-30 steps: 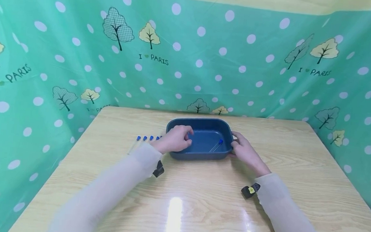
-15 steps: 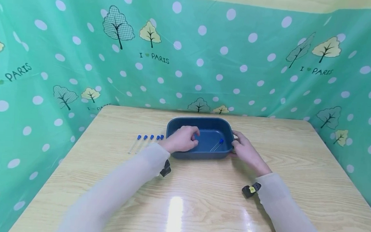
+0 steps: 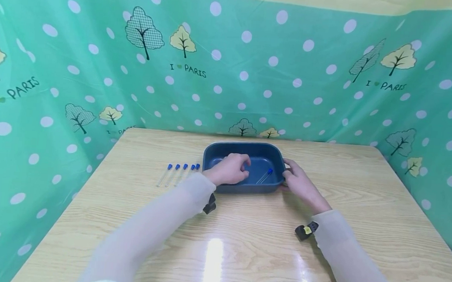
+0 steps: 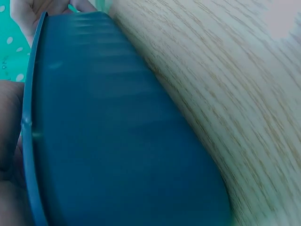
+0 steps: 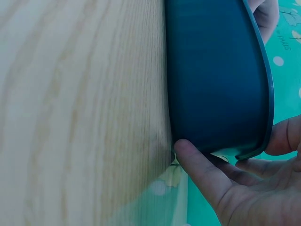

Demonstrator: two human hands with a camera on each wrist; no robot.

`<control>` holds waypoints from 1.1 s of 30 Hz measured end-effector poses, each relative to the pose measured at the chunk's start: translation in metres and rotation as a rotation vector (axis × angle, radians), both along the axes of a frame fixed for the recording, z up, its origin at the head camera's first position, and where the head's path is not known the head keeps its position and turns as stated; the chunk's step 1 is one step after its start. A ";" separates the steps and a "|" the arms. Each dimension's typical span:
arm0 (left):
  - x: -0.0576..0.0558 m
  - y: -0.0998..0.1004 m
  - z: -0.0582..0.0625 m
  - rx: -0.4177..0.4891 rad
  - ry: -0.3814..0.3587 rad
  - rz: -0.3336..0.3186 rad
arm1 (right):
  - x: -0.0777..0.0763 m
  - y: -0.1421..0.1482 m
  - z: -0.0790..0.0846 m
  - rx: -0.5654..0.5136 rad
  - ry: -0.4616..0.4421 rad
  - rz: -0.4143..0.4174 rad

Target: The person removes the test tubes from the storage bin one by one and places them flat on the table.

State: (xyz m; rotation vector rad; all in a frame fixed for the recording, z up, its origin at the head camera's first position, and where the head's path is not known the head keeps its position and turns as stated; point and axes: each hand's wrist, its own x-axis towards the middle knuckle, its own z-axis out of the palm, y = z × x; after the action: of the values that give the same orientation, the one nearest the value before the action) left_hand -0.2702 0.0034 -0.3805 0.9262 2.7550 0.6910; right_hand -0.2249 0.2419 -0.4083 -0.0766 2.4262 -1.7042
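Note:
A dark blue basin (image 3: pixel 242 188) stands on the table, with a blue-capped clear tube (image 3: pixel 269 171) lying in its right part. My left hand (image 3: pixel 229 169) reaches over the near left rim, its fingers bent above the basin floor. I cannot tell whether something is held in them. The left wrist view shows the outer wall (image 4: pixel 117 117) with part of that hand behind the rim. At the basin's right end, my right hand (image 3: pixel 301 185) grips the handle. In the right wrist view, the thumb of the right hand (image 5: pixel 249 188) is at the rim and a finger reaches under the end.
Left of the basin, several thin clear tubes (image 3: pixel 163 177) with blue caps lie side by side, caps pointing away. The wooden table (image 3: pixel 258 243) reaches back to a green dotted curtain (image 3: pixel 190 86) that stands behind and along both sides.
My left hand has moved to the right, farther over the basin, uncovering more of the row of tubes. The right hand and the basin have stayed in place.

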 end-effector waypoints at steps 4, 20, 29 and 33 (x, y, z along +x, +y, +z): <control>0.000 0.004 0.000 0.000 -0.006 0.003 | 0.001 -0.001 0.001 0.002 0.002 0.000; -0.005 0.015 -0.006 -0.016 -0.056 0.027 | 0.002 -0.001 0.002 0.011 0.009 -0.005; -0.009 0.025 -0.010 -0.010 -0.032 0.020 | 0.002 -0.003 0.003 0.011 0.015 -0.003; -0.010 0.032 -0.011 -0.009 -0.035 0.006 | 0.002 -0.002 0.003 0.010 0.014 -0.003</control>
State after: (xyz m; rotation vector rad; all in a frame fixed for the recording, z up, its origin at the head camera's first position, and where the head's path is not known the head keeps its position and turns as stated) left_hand -0.2803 0.0353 -0.3913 0.8959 2.7293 0.6879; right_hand -0.2224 0.2395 -0.4051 -0.0834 2.4461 -1.6981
